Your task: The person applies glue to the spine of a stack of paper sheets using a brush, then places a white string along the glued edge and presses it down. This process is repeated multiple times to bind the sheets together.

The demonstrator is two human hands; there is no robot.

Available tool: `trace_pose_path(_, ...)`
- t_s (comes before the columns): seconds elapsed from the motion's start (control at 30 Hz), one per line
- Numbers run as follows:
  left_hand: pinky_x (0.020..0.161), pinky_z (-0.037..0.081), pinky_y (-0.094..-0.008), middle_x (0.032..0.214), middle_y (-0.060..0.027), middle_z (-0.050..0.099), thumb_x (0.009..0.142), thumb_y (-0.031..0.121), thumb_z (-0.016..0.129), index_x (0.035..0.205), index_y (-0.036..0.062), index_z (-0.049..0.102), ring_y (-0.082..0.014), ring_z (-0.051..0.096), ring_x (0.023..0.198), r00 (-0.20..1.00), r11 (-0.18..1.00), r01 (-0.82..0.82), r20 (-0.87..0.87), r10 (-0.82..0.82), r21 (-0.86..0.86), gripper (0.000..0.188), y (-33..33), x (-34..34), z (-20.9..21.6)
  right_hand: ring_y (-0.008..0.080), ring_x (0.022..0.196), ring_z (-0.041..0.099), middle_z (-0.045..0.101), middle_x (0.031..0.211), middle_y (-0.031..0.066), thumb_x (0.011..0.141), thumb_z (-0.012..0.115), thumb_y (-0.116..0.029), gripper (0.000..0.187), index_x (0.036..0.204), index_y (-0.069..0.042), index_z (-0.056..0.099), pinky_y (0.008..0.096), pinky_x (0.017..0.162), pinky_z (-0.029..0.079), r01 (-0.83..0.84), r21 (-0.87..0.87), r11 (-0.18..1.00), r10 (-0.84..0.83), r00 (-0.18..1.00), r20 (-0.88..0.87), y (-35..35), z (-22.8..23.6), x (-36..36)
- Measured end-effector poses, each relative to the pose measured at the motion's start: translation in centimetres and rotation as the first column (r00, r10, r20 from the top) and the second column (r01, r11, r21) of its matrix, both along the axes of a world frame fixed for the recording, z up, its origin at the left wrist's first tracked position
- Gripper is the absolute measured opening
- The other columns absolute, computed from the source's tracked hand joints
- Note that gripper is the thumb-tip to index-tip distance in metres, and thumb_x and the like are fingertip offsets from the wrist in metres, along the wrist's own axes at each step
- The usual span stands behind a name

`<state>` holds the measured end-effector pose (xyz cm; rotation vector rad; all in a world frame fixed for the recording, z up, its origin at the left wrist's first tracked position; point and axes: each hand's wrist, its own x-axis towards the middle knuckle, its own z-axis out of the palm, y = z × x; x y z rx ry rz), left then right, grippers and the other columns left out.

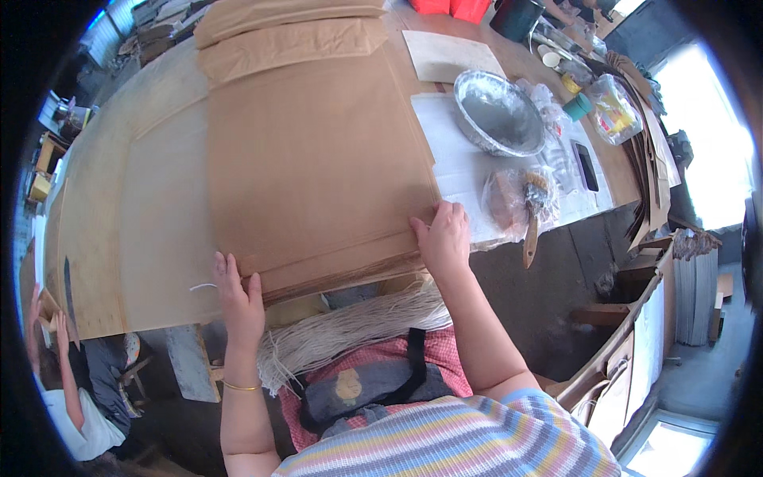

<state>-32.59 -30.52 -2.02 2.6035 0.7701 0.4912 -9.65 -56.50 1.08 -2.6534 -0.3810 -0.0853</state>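
A thick stack of brown paper sheets (pixel 318 159) lies on the wooden table (pixel 151 215). My left hand (pixel 237 296) rests on the stack's near left corner, fingers on top of the sheets. My right hand (pixel 442 238) presses on the near right corner, fingers spread over the edge. A bundle of pale strings (pixel 350 330) hangs across my lap below the table edge. I cannot tell whether either hand pinches a sheet or only presses on it.
A round metal bowl (pixel 497 111) sits on white paper (pixel 461 171) at the right, near a wooden-handled brush (pixel 532 219) in a plastic bag, a dark phone (pixel 586 167) and a green cup (pixel 579 106). Folded brown paper (pixel 286 32) lies farther back. Another person (pixel 67 397) crouches at lower left.
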Motion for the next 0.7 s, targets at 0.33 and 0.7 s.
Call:
trace_pose_path(0.33, 0.101, 0.035, -0.0466, 0.134, -0.0272, 0.041, 0.086, 0.019, 0.064, 0.129, -0.0067, 0.041, -0.0397, 0.041, 0.122, 0.983, 0.991, -0.135, 0.131, 0.131, 0.019, 0.056, -0.5, 0.0, 2.9, 0.0159, 0.069, 0.055, 0.056, 0.083, 0.0058, 0.082, 0.061, -0.002, 0.014, 0.093, -0.001, 0.052, 0.0321, 0.057, 0.044, 0.068, 0.688, 0.722, 0.230, 0.915, -0.332, -2.5, 1.4, -0.4)
trace_pose_path(0.7, 0.058, 0.045, -0.0418, 0.077, -0.0170, 0.059, 0.081, 0.001, 0.060, 0.081, 0.0006, 0.058, -0.0354, 0.057, 0.068, 0.959, 0.995, -0.092, 0.272, 0.080, 0.031, 0.002, -2.1, -11.3, 5.0, 0.0362, 0.090, 0.065, 0.063, 0.089, 0.0239, 0.087, 0.052, -0.003, 0.022, 0.108, 0.000, 0.057, 0.0406, 0.075, 0.050, -0.289, 0.274, 0.917, 0.364, 0.887, -0.284, -5.5, 0.1, -9.2)
